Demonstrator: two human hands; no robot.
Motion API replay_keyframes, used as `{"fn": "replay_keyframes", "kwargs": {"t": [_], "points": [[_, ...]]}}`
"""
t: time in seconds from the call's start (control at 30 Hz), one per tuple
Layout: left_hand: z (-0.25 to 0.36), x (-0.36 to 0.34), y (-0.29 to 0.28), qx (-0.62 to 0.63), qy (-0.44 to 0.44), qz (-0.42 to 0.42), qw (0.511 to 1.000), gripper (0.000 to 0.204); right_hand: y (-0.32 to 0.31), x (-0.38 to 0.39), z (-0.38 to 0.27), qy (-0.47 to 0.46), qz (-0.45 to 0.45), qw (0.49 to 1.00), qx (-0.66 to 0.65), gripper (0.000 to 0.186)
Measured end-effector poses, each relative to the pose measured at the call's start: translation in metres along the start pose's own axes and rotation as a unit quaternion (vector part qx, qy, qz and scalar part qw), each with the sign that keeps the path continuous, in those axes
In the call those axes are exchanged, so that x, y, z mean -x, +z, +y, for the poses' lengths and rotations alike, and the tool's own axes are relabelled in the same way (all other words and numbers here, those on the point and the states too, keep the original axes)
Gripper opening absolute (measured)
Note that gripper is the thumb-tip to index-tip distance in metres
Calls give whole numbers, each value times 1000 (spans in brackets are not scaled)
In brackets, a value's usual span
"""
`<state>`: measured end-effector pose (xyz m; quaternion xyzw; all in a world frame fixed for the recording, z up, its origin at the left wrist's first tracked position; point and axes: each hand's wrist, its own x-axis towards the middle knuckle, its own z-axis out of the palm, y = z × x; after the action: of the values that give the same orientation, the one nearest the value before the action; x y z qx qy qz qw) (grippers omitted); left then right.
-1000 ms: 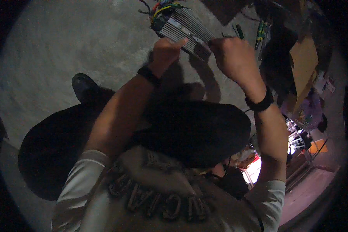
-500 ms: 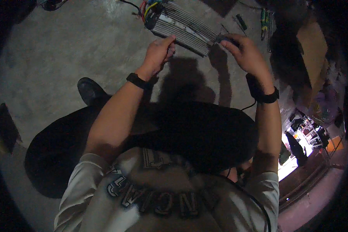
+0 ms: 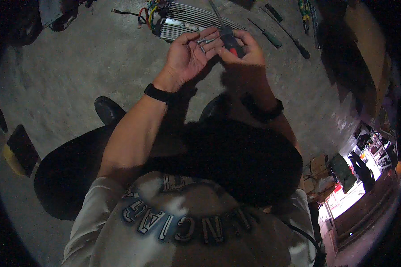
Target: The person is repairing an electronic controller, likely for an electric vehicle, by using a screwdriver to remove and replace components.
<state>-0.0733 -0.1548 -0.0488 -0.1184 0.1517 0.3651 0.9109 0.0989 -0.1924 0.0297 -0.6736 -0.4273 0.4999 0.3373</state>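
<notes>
My left hand (image 3: 187, 58) is turned palm up with its fingers stretched out. Several small screws (image 3: 204, 44) lie loose across those fingers. Beside them, my right hand (image 3: 249, 49) grips a screwdriver by its black and red handle (image 3: 231, 41), and the shaft points away from me. Just beyond both hands, a silver finned metal box (image 3: 189, 17) rests on the floor, partly covered by my fingers and the screwdriver. Red, yellow and blue wires (image 3: 148, 12) come out of its left end.
To the right lie a green-handled screwdriver (image 3: 272, 39), a longer dark-handled screwdriver (image 3: 302, 49) and green-handled pliers (image 3: 305, 15). Cardboard (image 3: 365, 53) stands at the far right. My shoe (image 3: 108, 110) is at left, and a dark flat piece (image 3: 23, 150) lies farther left.
My left hand has opened palm up, revealing screws. My right hand has moved left and toward me, now holding a screwdriver upright in view. The finned box appears farther up and left.
</notes>
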Motion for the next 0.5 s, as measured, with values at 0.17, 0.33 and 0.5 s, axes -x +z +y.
{"fn": "replay_keyframes", "kwargs": {"t": [0.17, 0.33, 0.5], "points": [[-1, 4, -7, 98, -51, -103, 989, 48, 15, 6, 2, -90, 37, 995, -4, 47], [0, 12, 1, 142, -61, -163, 974, 55, 26, 8, 13, -123, 45, 990, 45, 43], [-5, 16, 17, 8, 18, -12, 1000, 60, 26, 14, 11, -92, 74, 990, -79, 41]]}}
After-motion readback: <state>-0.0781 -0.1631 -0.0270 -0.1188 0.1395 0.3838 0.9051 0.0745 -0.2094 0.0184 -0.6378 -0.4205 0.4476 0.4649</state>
